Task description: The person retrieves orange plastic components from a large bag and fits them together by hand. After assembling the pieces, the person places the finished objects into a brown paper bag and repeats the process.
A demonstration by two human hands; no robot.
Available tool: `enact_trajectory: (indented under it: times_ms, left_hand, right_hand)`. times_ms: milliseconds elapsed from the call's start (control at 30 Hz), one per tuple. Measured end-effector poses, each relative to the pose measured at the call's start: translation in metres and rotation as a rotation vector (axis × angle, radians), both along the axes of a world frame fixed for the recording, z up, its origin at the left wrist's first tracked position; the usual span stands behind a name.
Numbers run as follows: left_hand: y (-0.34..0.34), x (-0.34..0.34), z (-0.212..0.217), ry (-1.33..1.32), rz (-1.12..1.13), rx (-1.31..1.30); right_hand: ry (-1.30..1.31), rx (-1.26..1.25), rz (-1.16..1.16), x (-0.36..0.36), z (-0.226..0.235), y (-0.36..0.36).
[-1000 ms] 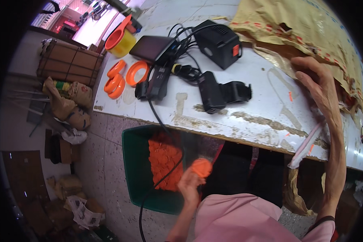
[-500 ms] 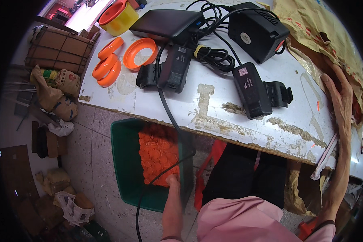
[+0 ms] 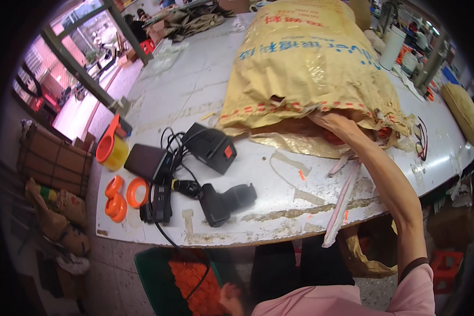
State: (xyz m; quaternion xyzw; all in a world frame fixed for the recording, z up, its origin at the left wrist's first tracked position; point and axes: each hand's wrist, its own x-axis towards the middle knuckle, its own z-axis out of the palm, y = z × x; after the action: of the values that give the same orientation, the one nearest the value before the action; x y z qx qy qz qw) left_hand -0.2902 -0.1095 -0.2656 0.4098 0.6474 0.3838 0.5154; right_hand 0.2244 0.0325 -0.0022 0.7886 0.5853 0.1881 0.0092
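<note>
Right hand (image 3: 333,123) reaches into a crinkled, ragged-mouthed yellow sack (image 3: 305,68).

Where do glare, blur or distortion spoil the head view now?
All in the head view: the doorway is washed out pinkish; the left hand looks blurred; the yellow sack carries shiny highlights; the front edge of the table bows; corners go black.
</note>
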Motion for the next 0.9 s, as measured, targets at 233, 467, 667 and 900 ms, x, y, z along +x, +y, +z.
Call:
enact_trajectory:
  times_ms: [233,467,667,900]
  left_hand:
    - [0.007,0.068,0.086,0.080,-0.255,0.079]
    - [0.013,0.091,0.138,0.020,-0.359,0.174]
    - [0.020,0.128,0.191,-0.048,-0.589,0.409]
    - [0.045,0.165,0.244,-0.119,-0.651,0.790]
  right_hand:
    - [0.316,0.163,0.269,0.005,-0.007,0.012]
    - [0.650,0.256,0.633,-0.005,-0.016,0.035]
    - [0.136,0.006,0.463,-0.028,0.040,-0.035]
    - [1.009,-0.318,0.031,-0.045,0.085,-0.046]
